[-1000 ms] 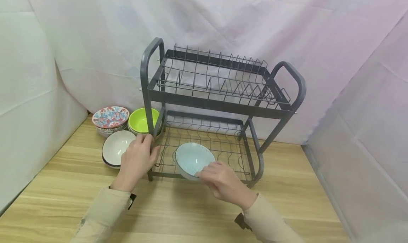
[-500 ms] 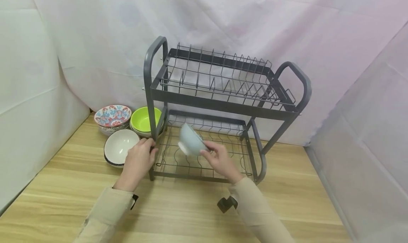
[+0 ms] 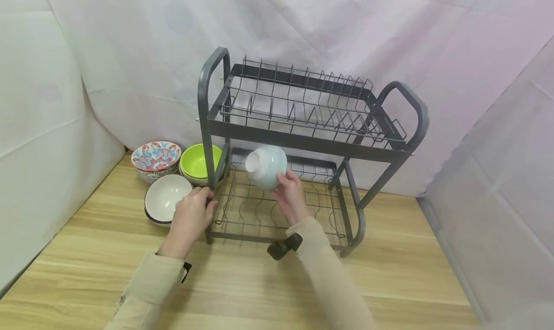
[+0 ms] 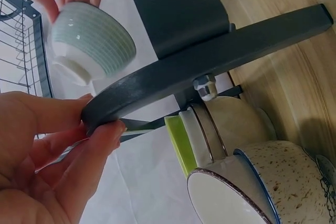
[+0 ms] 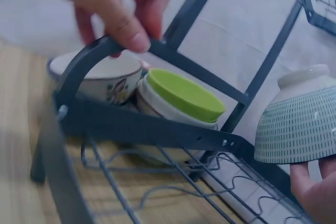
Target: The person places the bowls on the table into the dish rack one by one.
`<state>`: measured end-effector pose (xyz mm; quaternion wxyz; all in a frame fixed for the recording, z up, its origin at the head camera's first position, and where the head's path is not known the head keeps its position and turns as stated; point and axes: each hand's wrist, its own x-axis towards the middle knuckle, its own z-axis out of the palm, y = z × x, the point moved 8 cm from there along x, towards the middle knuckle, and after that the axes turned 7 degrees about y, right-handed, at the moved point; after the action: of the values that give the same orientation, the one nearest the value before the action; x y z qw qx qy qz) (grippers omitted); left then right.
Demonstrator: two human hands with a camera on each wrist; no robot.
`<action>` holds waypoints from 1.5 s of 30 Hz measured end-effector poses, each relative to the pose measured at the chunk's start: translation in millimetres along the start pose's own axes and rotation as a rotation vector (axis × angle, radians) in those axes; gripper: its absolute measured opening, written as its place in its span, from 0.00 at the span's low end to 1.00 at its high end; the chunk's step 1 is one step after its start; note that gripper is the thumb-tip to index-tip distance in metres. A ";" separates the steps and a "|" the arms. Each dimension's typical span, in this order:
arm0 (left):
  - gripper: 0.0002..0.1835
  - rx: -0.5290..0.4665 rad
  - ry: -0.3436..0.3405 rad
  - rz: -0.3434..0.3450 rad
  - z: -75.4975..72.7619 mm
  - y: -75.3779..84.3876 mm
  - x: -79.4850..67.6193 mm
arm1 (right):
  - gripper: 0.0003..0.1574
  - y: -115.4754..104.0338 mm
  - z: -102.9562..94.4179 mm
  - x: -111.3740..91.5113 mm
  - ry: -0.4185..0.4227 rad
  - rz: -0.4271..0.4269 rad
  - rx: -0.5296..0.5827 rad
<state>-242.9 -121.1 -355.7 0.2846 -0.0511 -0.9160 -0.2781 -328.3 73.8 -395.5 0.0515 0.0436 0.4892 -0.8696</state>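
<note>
Above woodgrain, hands hold a rack and bowl (glossy).

The left hand curled in a grip; the right hand, to its right, pinched, its forearm slanting behind it.

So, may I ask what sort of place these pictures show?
Probably a staged recording corner rather than a working kitchen, though I cannot be certain: pale cloth hangs behind and beside the wood-patterned table, which carries a two-tier dish rack and stacked bowls.
</note>
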 end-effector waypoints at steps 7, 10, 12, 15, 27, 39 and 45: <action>0.06 0.015 -0.009 0.005 0.8 0.5 0.0 | 0.30 24.6 2.7 16.0 0.058 0.146 0.266; 0.05 0.013 -0.002 0.024 0.0 1.9 0.1 | 0.33 33.2 5.8 19.8 0.082 0.178 0.356; 0.05 0.011 0.004 0.032 -0.6 2.6 0.4 | 0.35 37.4 9.4 21.9 0.090 0.189 0.415; 0.05 0.007 0.008 0.034 -1.4 3.4 0.7 | 0.36 42.0 13.7 24.1 0.114 0.193 0.478; 0.05 0.026 0.002 0.022 2.6 0.1 2.7 | 0.32 70.6 11.4 36.3 0.238 0.216 0.598; 0.05 0.026 0.008 0.024 2.8 -0.7 1.1 | 0.31 82.3 17.7 47.4 0.239 0.212 0.581; 0.05 0.027 0.015 0.021 2.6 -1.6 1.7 | 0.31 83.9 21.9 53.7 0.246 0.216 0.565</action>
<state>-245.9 -121.1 -357.4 0.2948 -0.0547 -0.9170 -0.2630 -370.9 9.2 -461.9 0.0697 0.2123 0.2235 -0.9487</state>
